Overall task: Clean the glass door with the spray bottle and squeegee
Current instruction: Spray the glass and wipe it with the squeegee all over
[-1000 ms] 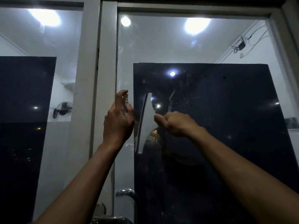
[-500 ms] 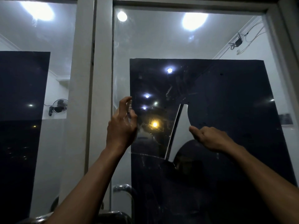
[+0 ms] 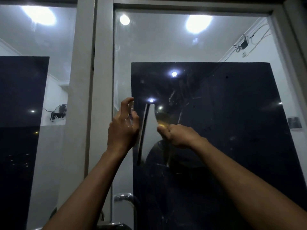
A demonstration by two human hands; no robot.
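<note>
While both arms reach up at the pane, order left to right: wall fan [image 3: 59,112] seen through the left pane, then the white door frame [image 3: 102,80], then the glass door [image 3: 166,47] with a dark panel [image 3: 232,113] behind it. Left hand [image 3: 123,128] raised at the panel's left edge, fingers curled round a small spray bottle [image 3: 132,109], mostly hidden by the hand, index finger arched over the top. Just right of it, squeegee [image 3: 147,130] held near-upright against the glass, dark blade edge on its left side, top tilted slightly right. Right hand [image 3: 178,136] fisted round the squeegee's handle end. Chrome door handle [image 3: 123,197] low, below the left forearm.
</note>
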